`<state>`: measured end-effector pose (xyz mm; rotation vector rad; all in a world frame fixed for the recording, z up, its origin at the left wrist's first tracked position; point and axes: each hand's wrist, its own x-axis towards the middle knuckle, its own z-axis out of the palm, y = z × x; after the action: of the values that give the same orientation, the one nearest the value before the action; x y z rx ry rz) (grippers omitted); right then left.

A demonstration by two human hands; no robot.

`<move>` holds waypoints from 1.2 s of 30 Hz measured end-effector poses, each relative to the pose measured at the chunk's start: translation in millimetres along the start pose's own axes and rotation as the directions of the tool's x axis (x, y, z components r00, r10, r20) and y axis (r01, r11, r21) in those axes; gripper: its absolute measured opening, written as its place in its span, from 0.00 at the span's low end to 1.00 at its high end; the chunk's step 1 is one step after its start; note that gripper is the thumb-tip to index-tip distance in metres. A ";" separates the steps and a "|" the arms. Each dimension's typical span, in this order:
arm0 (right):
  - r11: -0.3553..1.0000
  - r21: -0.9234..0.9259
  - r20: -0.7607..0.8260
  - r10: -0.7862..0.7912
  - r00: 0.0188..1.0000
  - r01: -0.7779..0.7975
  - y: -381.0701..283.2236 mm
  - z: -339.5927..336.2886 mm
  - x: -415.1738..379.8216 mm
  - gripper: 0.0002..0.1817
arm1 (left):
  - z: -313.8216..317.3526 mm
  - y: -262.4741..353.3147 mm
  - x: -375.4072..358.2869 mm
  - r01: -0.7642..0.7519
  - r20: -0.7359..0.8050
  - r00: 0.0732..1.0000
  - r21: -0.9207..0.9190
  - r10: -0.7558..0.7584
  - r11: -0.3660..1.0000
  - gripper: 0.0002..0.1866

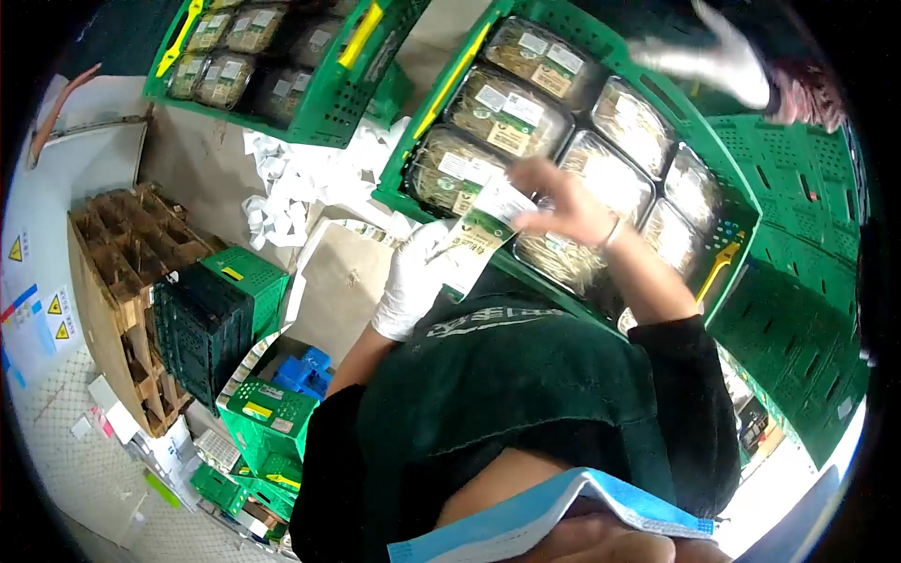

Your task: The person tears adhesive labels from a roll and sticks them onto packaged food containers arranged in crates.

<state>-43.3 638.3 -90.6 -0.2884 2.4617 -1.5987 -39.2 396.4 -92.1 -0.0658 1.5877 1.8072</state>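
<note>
My left hand (413, 281), in a white glove, is closed on a strip of printed green-and-white labels (476, 246) in front of my chest. My bare right hand (572, 206) is at the strip's upper end, slightly blurred. Its thumb and forefinger lie at the edges of a white label (504, 202) there. Just beyond my hands is a green crate (741, 202) with yellow handles. It holds several clear-lidded packs (511, 108) of pale, stringy food, many with labels on their lids. My right forearm hides part of some packs.
Another green crate (324, 117) with similar packs stands at the upper left. Crumpled white paper (282, 183) lies between the crates. A co-worker's gloved hand (723, 66) reaches in at the upper right. Green crates (788, 319) stack on the right; a wooden pallet (122, 244) stands left.
</note>
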 end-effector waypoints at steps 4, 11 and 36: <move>0.998 0.000 -0.032 0.063 0.998 -0.063 -17.4 10.7 -46.1 0.09 | 50.9 20.3 7.3 -0.188 -0.010 0.978 0.388 0.208 0.903 0.11; 0.901 -0.360 -0.516 0.023 0.856 -0.242 26.1 -44.2 -99.5 0.04 | 97.6 -28.5 29.5 -0.533 0.405 0.831 0.776 0.381 0.338 0.16; 0.996 -0.023 -0.415 0.069 0.907 -0.086 -6.5 6.9 -130.9 0.07 | 117.2 -12.8 0.8 -0.188 0.151 0.982 0.707 0.115 0.682 0.09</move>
<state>84.9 664.3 -80.3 0.1640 2.7708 -1.7235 14.6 499.9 -75.1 0.5303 2.1723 1.1428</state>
